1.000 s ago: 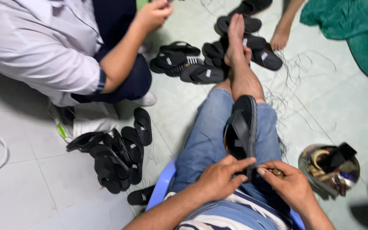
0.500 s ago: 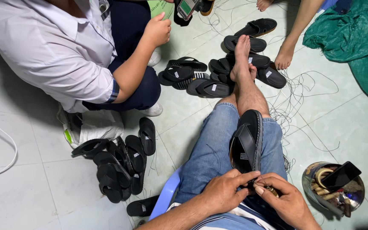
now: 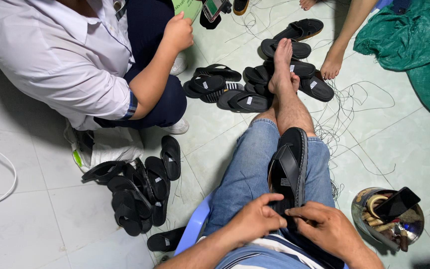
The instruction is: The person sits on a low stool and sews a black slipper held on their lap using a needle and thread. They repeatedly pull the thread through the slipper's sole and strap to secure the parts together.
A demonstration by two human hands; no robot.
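While one black sandal (image 3: 288,167) lies lengthwise on the person's jeans-clad thigh, the left hand (image 3: 255,219) and right hand (image 3: 324,226) meet at its near end, fingers curled and pinched on its edge. About eight black sandals (image 3: 255,84) with small white rectangular labels lie around the outstretched foot, and six or so more (image 3: 138,192) are heaped left of the blue chair (image 3: 195,224). One round metal tin (image 3: 389,216) of tools sits at right, one green cloth (image 3: 414,45) top right, and a white bag (image 3: 108,147) with a green patch lies beside the crouching co-worker.

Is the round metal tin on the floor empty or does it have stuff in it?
It has stuff in it. The round metal tin holds a dark phone leaning across its top, plus a curved pale piece and small tools underneath.
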